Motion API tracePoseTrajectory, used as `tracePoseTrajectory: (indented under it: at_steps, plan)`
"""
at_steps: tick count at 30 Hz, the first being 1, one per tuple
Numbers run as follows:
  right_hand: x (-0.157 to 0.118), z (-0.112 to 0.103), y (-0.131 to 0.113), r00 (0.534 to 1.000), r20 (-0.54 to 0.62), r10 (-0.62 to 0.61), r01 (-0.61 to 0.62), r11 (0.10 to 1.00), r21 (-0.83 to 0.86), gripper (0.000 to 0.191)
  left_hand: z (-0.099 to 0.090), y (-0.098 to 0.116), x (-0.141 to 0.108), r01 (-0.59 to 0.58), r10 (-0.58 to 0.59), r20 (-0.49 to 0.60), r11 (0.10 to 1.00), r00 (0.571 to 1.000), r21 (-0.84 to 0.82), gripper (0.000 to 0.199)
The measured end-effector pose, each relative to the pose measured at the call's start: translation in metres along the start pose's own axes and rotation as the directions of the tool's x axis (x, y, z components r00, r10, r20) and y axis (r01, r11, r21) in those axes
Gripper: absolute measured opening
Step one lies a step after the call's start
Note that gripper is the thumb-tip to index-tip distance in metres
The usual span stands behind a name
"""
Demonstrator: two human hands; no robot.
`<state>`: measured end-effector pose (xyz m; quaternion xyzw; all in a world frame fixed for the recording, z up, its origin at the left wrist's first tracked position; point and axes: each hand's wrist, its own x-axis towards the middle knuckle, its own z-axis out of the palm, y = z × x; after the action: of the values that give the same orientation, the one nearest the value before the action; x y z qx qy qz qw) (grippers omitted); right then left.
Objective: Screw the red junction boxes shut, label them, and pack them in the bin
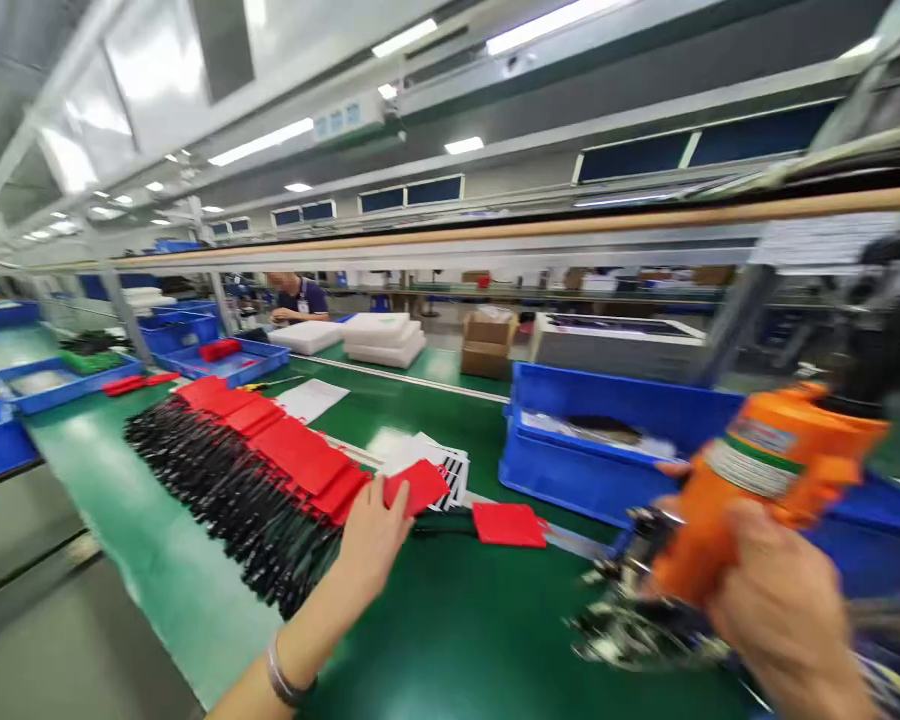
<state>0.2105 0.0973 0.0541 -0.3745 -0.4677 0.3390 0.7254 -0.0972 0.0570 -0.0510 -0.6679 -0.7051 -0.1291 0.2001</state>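
My left hand (pixel 375 535) is closed, pinching a flat red piece (pixel 418 486) between thumb and fingers. Just left of it lies a long overlapping row of red flat pieces (pixel 296 450), with many black cords (pixel 225 515) fanning out toward the near side. Another red flat piece (pixel 511 525) lies on the green table to the right of my left hand, a dark cord beside it. My right hand (pixel 784 590) is wrapped round an orange hand-held tool (pixel 750 480), blurred by motion. Below the tool is a blurred heap of metallic and dark small parts (pixel 630 625).
A blue bin (pixel 562 465) stands behind the tool. White printed sheets (pixel 450 470) lie beyond my left hand. Farther back are a cardboard box (pixel 487 345), white foam blocks (pixel 382 335) and blue trays (pixel 221 360). A metal rail crosses above; a person (pixel 300 298) sits beyond.
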Motion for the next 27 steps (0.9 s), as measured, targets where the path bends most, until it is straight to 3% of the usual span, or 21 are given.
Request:
tracePoseTrajectory:
  at_steps: [2, 4, 7, 18, 27]
  plan:
    - [-0.002, -0.001, 0.003, 0.998, 0.047, 0.042, -0.043, 0.999, 0.02, 0.053, 0.011, 0.053, -0.014, -0.186, 0.195, 0.07, 0.976, 0.978, -0.111, 0.047]
    - [-0.004, 0.002, 0.009, 0.999, 0.042, 0.021, -0.021, 1.0, 0.0, 0.054, 0.023, 0.094, -0.027, -0.319, 0.35, 0.135, 0.925, 0.927, -0.208, 0.049]
    - [-0.006, 0.007, 0.02, 0.998, 0.061, -0.019, 0.02, 1.0, -0.018, 0.053, 0.038, 0.124, -0.038, -0.39, 0.449, 0.191, 0.877, 0.873, -0.28, 0.051]
    - [-0.014, 0.013, 0.044, 0.992, 0.114, -0.056, 0.055, 0.998, 0.016, 0.044, 0.044, 0.126, -0.039, -0.365, 0.445, 0.197, 0.867, 0.873, -0.339, 0.051]
    - [-0.027, 0.013, 0.044, 0.99, 0.122, -0.076, 0.075, 0.997, 0.007, 0.04, 0.042, 0.126, -0.041, -0.335, 0.435, 0.23, 0.867, 0.871, -0.369, 0.038]
